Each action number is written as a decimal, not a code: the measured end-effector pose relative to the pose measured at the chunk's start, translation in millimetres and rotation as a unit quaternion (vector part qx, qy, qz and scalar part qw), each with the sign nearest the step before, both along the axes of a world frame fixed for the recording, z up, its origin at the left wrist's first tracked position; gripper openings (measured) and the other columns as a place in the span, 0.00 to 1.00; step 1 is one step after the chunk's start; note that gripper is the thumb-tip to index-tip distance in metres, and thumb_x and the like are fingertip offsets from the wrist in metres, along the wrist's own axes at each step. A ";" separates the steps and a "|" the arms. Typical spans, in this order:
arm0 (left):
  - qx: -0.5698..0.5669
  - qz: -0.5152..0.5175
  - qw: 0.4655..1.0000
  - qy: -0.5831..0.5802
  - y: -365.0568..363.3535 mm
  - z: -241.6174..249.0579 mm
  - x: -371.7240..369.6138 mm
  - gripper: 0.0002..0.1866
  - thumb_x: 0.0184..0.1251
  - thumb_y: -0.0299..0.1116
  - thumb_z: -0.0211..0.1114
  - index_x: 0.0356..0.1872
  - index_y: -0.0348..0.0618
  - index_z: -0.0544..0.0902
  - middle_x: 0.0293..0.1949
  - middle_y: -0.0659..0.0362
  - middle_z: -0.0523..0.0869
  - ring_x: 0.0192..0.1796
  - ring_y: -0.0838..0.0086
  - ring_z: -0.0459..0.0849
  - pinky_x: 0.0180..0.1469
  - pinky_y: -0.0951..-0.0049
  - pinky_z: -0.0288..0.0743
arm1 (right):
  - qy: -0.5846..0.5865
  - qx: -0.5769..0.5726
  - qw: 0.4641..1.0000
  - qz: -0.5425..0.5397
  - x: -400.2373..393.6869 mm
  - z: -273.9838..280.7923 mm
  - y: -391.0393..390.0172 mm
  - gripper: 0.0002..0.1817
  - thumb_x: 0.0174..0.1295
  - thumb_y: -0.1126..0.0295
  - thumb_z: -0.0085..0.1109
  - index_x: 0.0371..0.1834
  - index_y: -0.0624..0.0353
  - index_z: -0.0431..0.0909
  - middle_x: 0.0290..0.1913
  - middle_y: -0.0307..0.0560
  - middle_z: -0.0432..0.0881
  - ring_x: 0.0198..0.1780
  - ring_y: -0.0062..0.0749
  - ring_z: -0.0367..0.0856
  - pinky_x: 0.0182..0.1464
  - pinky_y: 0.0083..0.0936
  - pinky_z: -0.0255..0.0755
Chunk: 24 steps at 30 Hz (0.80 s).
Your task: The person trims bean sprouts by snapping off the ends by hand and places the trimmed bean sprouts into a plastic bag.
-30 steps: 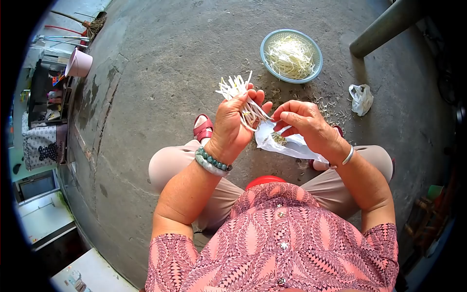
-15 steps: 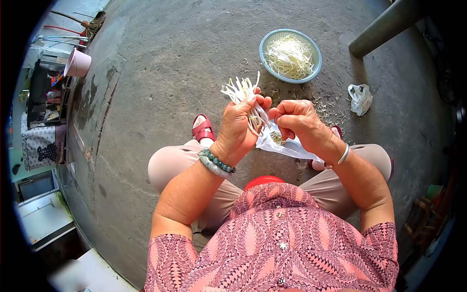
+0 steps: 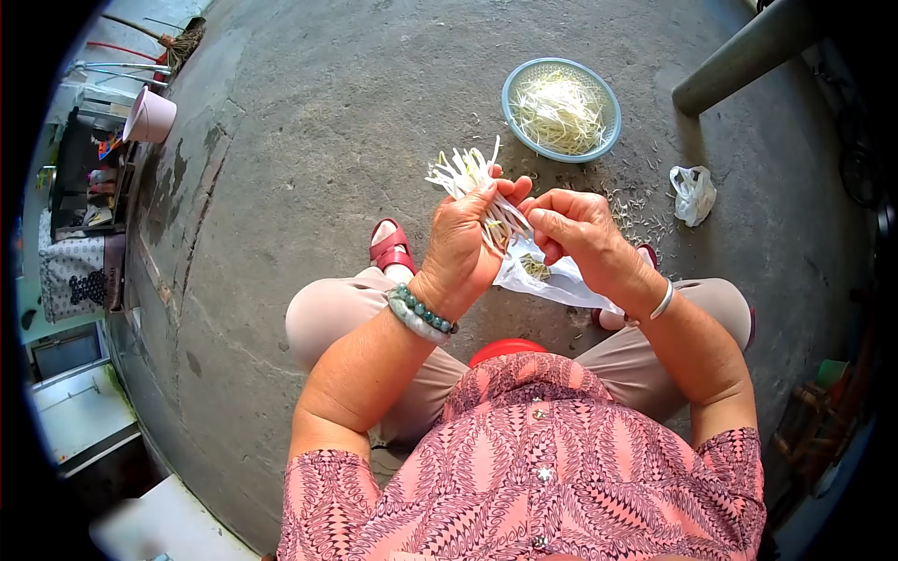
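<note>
Clasped in left hand: bunch of bean sprouts, over white bag. Right hand at bunch's lower end, fingers curled; cannot tell whether pinching a sprout. Basket beyond.

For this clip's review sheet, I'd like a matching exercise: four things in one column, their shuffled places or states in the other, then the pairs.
1. Left hand
2. Basket
3. Bucket
4. Crumpled bag

A. Pink, near the broom
B. White, on the floor near the pole
C. Gripping a bunch of pale sprouts
D. Blue-rimmed, holding a pale heap

Pairs: 1-C, 2-D, 3-A, 4-B
</note>
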<state>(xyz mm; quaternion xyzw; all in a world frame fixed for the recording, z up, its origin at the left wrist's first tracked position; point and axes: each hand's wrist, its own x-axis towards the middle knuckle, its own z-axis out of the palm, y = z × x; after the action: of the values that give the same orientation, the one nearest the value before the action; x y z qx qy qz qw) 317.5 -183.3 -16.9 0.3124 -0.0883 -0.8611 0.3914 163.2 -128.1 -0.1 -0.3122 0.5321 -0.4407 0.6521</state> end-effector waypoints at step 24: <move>0.018 0.026 0.998 0.052 -5.5 -1.7 5.2 0.10 0.69 0.26 0.52 0.48 0.40 0.75 0.38 0.57 0.84 0.51 0.65 0.81 0.64 0.53 0.68 | -0.093 0.025 0.993 -0.062 -5.2 -20.4 -8.1 0.07 0.58 0.68 0.57 0.27 0.59 0.76 0.18 0.34 0.71 0.19 0.16 0.69 0.24 0.18 0.69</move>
<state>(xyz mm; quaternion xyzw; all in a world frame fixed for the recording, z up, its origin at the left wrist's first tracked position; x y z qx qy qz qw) 322.7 -188.8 -18.6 0.2764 -0.0443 -0.8672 0.4117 158.0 -136.2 -20.5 -0.2196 0.4983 -0.4941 0.6777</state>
